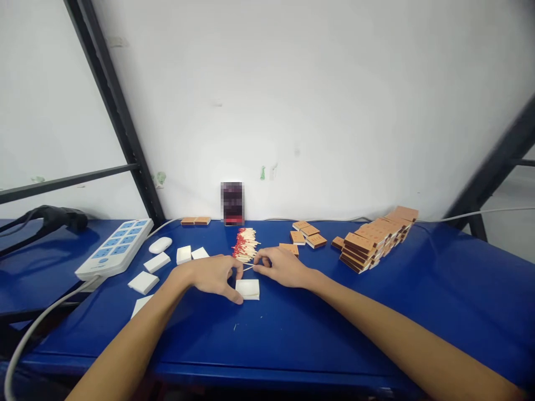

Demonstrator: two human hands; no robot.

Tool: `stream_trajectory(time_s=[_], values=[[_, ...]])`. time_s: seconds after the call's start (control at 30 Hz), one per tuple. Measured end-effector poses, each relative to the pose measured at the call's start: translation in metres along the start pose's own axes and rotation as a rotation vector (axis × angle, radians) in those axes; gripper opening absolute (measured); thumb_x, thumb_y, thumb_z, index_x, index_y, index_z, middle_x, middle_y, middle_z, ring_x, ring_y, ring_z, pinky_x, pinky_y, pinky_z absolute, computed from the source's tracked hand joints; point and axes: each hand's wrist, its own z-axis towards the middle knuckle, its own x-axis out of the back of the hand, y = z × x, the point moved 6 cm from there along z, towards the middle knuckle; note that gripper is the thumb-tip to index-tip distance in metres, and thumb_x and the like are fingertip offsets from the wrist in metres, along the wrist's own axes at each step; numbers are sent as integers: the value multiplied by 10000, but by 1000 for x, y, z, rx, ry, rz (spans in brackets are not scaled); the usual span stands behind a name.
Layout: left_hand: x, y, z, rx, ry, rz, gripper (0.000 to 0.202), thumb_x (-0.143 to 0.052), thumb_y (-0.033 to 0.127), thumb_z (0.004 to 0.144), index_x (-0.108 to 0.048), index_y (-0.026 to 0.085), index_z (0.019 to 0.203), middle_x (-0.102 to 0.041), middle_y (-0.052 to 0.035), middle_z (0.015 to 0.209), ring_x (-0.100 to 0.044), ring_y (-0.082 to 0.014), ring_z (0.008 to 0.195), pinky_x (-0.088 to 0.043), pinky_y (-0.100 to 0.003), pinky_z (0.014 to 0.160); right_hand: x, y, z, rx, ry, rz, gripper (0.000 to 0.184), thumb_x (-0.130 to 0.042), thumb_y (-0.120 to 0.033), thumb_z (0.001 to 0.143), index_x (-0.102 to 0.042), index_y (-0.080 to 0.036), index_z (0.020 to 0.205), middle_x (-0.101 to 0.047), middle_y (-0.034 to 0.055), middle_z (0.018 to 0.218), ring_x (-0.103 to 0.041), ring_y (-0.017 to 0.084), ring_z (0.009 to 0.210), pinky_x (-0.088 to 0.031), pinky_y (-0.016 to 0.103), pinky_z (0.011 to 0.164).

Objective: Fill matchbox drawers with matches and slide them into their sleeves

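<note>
A small white matchbox tray [248, 288] lies on the blue table in front of me. My left hand [216, 274] is at its left end, thumb by the front corner and index finger by the back corner, apparently gripping it. Just behind the tray, my right hand [282, 267] is closed in a pinch on a thin pale matchstick [248, 268], which points left towards my left fingers. Beyond both hands lies a heap of red-tipped matches [246, 243], heads mostly to the left. The tray's inside is hard to make out.
Several white trays [143, 283] lie at left, near a white rounded case [160, 245] and a power strip [117, 248]. Brown matchboxes [310, 230] sit behind my right hand; more are stacked [371, 236] further right. A blurred-out dark upright item [233, 203] leans by the wall.
</note>
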Motion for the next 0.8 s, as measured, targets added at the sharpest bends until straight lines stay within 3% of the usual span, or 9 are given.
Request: stream_trajectory(time_s=[0.13, 0.37, 0.6, 0.8], values=[[0, -12, -3, 67, -74, -64, 483, -732, 566, 608, -547, 220, 890, -499, 55, 624, -436, -122, 529, -283, -250, 465, -2, -2, -1, -20, 31, -6, 158, -592, -331, 889, -681, -203, 868, -604, -18, 709, -494, 104, 632, -269, 240, 575], [0, -10, 2, 47, -41, -79, 429, -705, 519, 651, -525, 222, 903, -538, 48, 648, -475, -129, 542, -312, -247, 461, -3, 2, -2, -78, 6, 12, 124, -566, -272, 898, -647, -197, 843, -586, -30, 660, -493, 106, 609, -287, 240, 580], [5, 4, 8, -79, 174, 18, 333, -674, 469, 702, -516, 209, 835, -579, 25, 688, -516, -140, 603, -337, -250, 534, 4, 7, -18, -30, -77, -167, 145, -473, -284, 955, -580, -195, 914, -639, 37, 822, -553, 171, 770, -320, 259, 627], [3, 6, 12, -91, 194, 53, 312, -635, 495, 753, -525, 211, 819, -582, 29, 657, -520, -144, 598, -331, -256, 541, 11, 12, -26, -42, -70, -241, 144, -399, -227, 972, -533, -196, 927, -647, 57, 888, -564, 174, 770, -327, 270, 632]])
